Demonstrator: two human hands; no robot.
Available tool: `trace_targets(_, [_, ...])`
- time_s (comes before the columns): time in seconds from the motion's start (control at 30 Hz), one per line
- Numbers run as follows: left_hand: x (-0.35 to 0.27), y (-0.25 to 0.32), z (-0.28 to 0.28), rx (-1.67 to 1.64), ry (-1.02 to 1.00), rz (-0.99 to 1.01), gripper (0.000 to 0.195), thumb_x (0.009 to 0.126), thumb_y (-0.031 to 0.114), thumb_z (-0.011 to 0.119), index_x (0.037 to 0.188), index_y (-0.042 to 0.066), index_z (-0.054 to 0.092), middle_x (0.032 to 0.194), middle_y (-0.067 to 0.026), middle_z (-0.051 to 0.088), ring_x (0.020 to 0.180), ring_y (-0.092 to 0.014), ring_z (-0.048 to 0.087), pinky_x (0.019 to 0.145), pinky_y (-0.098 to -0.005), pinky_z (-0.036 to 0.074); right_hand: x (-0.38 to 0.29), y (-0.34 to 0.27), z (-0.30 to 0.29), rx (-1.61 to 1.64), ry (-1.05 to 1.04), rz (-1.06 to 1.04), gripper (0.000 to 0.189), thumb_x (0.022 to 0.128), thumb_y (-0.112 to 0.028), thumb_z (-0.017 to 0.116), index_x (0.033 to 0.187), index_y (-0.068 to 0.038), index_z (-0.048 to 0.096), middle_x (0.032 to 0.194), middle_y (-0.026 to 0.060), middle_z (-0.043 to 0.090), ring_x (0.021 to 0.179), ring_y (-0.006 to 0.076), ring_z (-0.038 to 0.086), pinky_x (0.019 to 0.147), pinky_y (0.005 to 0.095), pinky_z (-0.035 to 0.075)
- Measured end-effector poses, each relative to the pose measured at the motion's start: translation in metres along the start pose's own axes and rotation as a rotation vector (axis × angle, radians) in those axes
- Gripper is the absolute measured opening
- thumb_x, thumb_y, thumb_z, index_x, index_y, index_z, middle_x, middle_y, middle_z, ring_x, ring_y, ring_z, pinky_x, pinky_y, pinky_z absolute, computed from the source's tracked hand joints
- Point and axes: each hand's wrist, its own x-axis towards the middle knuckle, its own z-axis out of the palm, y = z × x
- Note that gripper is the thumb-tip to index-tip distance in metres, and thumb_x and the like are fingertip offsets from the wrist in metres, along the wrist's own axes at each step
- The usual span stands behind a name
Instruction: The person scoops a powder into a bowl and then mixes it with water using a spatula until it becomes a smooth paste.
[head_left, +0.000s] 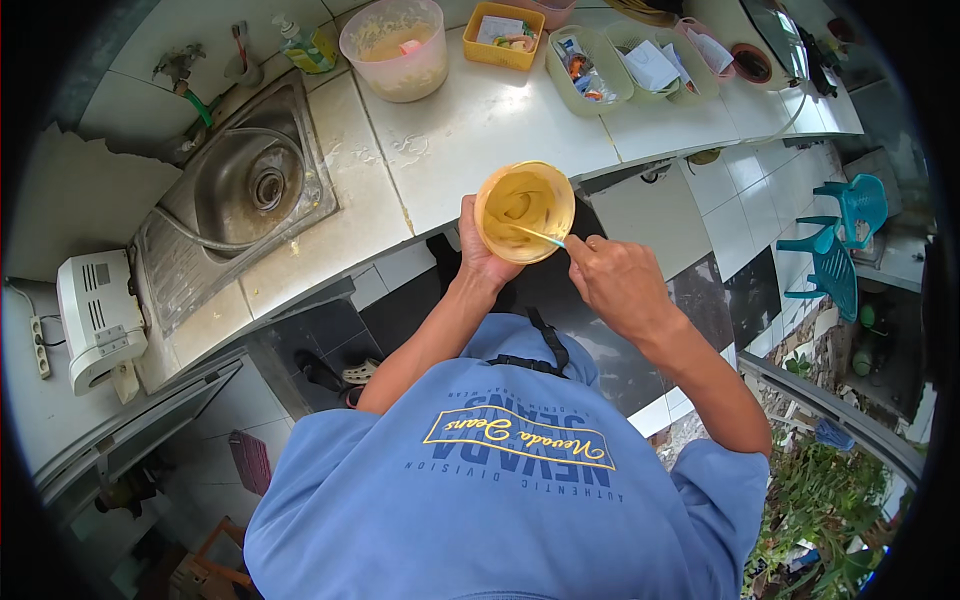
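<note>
My left hand (486, 247) holds a light orange bowl (562, 196) by its side, in front of the counter's edge. The bowl is tilted towards me, with a thick yellow mixture (517, 202) coating its bottom and walls. Pinched in my right hand (619, 281) is the handle of a thin utensil (541, 235), pale blue near my fingers. Its far end lies in the mixture, so its tip shape is hidden.
A tiled counter (480, 127) runs ahead. On it stand a cloudy plastic tub (397, 79) with yellow residue, a yellow basket (499, 56) and pale green baskets (592, 101). The steel sink (240, 180) is at left, near a white appliance (97, 315). Teal plastic chairs (832, 259) stand far right.
</note>
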Motion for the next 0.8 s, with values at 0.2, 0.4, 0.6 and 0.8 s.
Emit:
trace_targets(0.2, [0.002, -0.003, -0.008, -0.012, 0.046, 0.045, 0.047, 0.084, 0.039, 0.047, 0.120, 0.011, 0.058, 0.120, -0.0093, 0.060, 0.115, -0.028, 0.054, 0.101, -0.0502, 0.042, 0.009, -0.006, 0.006, 0.007, 0.088, -0.004, 0.006, 0.080, -0.007, 0.058, 0.083, -0.001, 0.060, 0.069, 0.0125, 0.062, 0.060, 0.0277, 0.066, 0.053, 0.0370, 0.053])
trace_targets(0.4, [0.000, 0.006, -0.013, -0.038, -0.110, -0.011, 0.050, 0.089, 0.048, 0.049, 0.125, 0.013, 0.055, 0.127, -0.0090, 0.057, 0.117, -0.029, 0.053, 0.102, -0.0494, 0.041, 0.018, -0.006, -0.009, 0.042, 0.111, 0.122, 0.007, 0.079, -0.004, 0.060, 0.082, 0.002, 0.060, 0.072, 0.0147, 0.064, 0.062, 0.0276, 0.067, 0.053, 0.0358, 0.054])
trace_targets(0.6, [-0.007, 0.011, 0.009, 0.066, -0.163, 0.048, 0.046, 0.090, 0.041, 0.049, 0.123, 0.010, 0.056, 0.123, -0.0097, 0.059, 0.113, -0.028, 0.055, 0.101, -0.0469, 0.043, -0.003, -0.027, -0.005, 0.041, 0.063, -0.008, 0.020, 0.075, -0.004, 0.062, 0.094, 0.001, 0.061, 0.074, 0.0111, 0.061, 0.065, 0.0226, 0.066, 0.054, 0.0329, 0.054])
trace_targets(0.8, [0.001, 0.012, 0.009, 0.157, 0.112, -0.046, 0.041, 0.089, 0.032, 0.050, 0.122, 0.009, 0.056, 0.121, -0.0108, 0.060, 0.112, -0.027, 0.057, 0.099, -0.0470, 0.045, 0.025, 0.008, -0.044, -0.264, 0.109, -0.142, 0.021, 0.074, -0.005, 0.062, 0.094, -0.002, 0.063, 0.078, 0.0079, 0.059, 0.075, 0.0217, 0.063, 0.059, 0.0316, 0.053])
